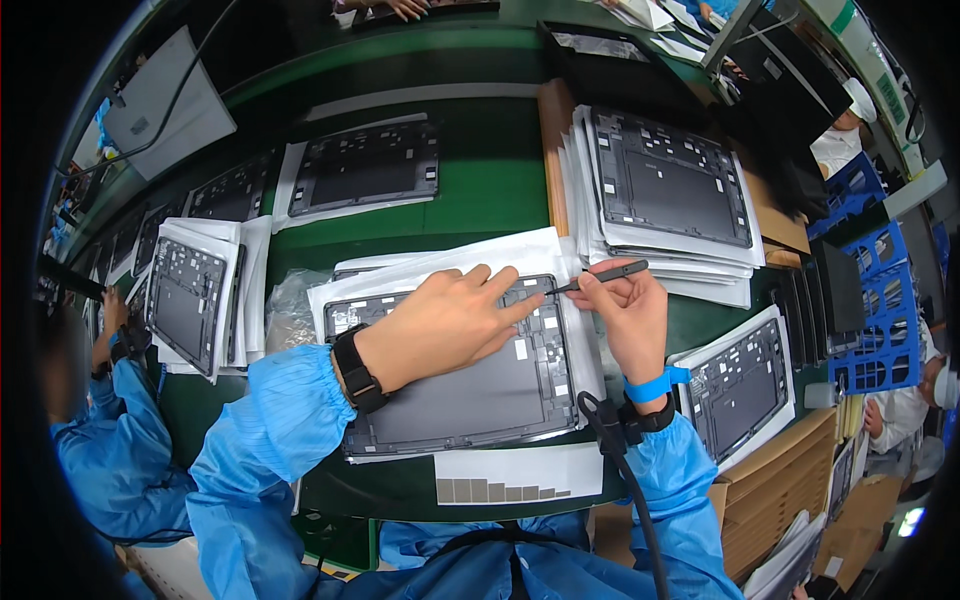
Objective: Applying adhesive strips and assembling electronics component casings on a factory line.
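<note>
A dark grey tablet housing point(470, 400) with small white patches along its edges lies in front of me on white sheets point(440, 262). Across its upper part stretches my left hand point(440, 325), its fingers spread and one fingertip resting near the upper right corner. My right hand point(630, 305) pinches a pair of black tweezers point(622, 273). Their tip points left and meets the housing's upper right area beside that fingertip. Whether the tip grips anything is too small to tell. Below the housing lies a white sheet with grey rectangles of stepped sizes point(520, 476).
A tall stack of housings with paper between them point(665, 190) stands at the far right. More housings lie at the left point(185, 300), far left point(365, 165) and right point(740, 385). A black cable point(630, 480) runs from my right wrist. A co-worker's blue sleeve point(125, 430) is at the left.
</note>
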A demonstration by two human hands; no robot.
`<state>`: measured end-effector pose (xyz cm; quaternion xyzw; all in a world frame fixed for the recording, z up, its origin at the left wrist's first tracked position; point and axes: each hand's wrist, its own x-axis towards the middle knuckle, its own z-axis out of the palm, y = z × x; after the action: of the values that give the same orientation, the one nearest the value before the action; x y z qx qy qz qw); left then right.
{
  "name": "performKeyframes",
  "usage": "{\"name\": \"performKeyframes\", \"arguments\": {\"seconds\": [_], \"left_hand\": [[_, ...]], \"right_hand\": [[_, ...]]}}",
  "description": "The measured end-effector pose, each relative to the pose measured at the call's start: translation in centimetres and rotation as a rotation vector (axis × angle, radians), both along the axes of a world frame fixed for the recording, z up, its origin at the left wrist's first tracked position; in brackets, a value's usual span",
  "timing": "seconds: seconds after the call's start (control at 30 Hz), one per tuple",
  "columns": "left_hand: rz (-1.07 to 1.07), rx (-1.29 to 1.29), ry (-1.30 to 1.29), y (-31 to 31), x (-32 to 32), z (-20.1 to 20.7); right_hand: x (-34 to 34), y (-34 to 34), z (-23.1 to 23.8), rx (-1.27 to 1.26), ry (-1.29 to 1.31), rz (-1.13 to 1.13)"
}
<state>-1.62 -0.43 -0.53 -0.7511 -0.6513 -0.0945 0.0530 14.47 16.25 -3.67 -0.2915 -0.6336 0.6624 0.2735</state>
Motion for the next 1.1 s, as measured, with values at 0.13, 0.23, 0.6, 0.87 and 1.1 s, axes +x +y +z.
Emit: {"name": "performKeyframes", "arguments": {"seconds": [0.13,0.23,0.6,0.87,1.1], "left_hand": [[-0.008,0.0,-0.047,0.2,-0.1,-0.3],[-0.016,-0.009,-0.072,0.4,0.1,-0.3],[-0.054,-0.078,-0.031,0.5,-0.2,-0.5],[-0.002,-0.054,-0.073,-1.0,-0.1,0.7],[0.856,0.494,-0.347,-14.2,3.8,1.6]], "right_hand": [[-0.1,0.0,-0.4,-0.005,0.032,-0.029],[0.0,0.2,-0.8,-0.007,0.105,-0.15],[4.6,-0.1,0.2,0.432,-0.228,-0.127],[4.0,-2.1,0.1,0.664,-0.264,-0.009],[4.3,-3.8,0.8,0.707,-0.32,-0.004]]}}
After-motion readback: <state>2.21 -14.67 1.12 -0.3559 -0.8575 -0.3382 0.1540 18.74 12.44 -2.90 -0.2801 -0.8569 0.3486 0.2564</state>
